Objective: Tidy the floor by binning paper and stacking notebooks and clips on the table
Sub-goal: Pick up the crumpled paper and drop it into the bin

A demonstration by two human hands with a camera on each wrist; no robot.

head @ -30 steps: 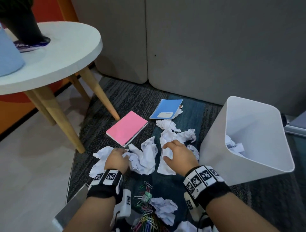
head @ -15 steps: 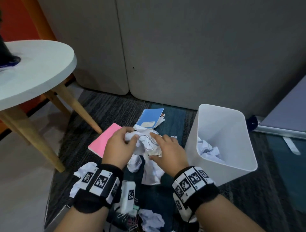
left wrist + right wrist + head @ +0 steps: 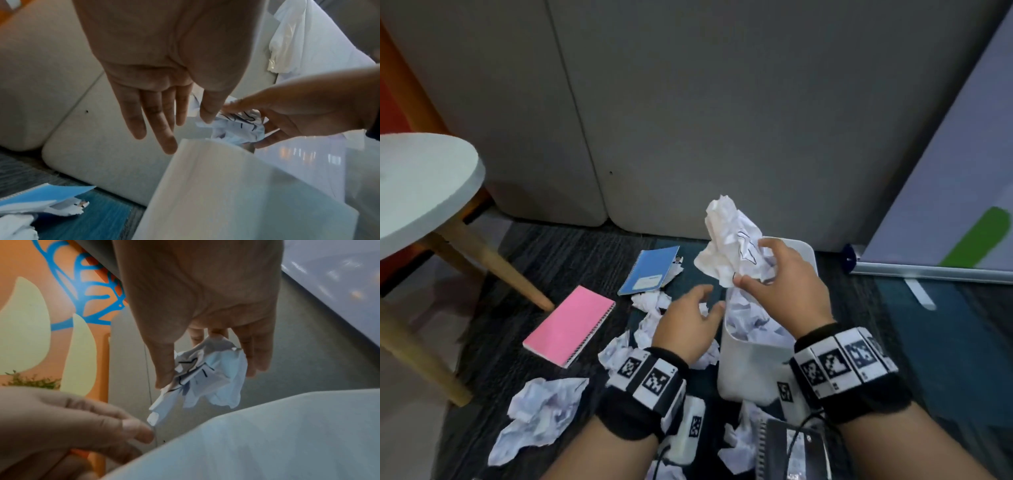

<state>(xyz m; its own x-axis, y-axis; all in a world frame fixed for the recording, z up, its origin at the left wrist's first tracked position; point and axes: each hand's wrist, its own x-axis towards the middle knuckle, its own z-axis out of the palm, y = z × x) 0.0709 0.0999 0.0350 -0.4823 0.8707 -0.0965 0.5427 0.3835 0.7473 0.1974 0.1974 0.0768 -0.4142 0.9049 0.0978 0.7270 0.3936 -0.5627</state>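
My right hand (image 3: 751,262) pinches a wad of crumpled paper (image 3: 729,240) between thumb and fingers, just above the open white bin (image 3: 750,373). In the right wrist view the crumpled paper (image 3: 222,386) hangs from my right hand (image 3: 209,376) over the bin's rim (image 3: 267,434). My left hand (image 3: 709,298) is open and empty beside the bin's left edge, its fingers (image 3: 141,126) straight. Crumpled sheets fill the bin's bottom. A pink notebook (image 3: 570,329) and a blue notebook (image 3: 650,270) lie on the carpet to the left.
Several crumpled papers (image 3: 541,421) are scattered on the carpet around my wrists. A dark spiral notebook (image 3: 774,448) lies at the bottom edge. The round white table (image 3: 424,185) on wooden legs stands at left. A grey panel wall closes the back; a leaning board (image 3: 945,171) stands at right.
Both hands gathered a paper wad from the floor and raised it. My right hand now carries it alone over the bin; my left hand has let go and opened.
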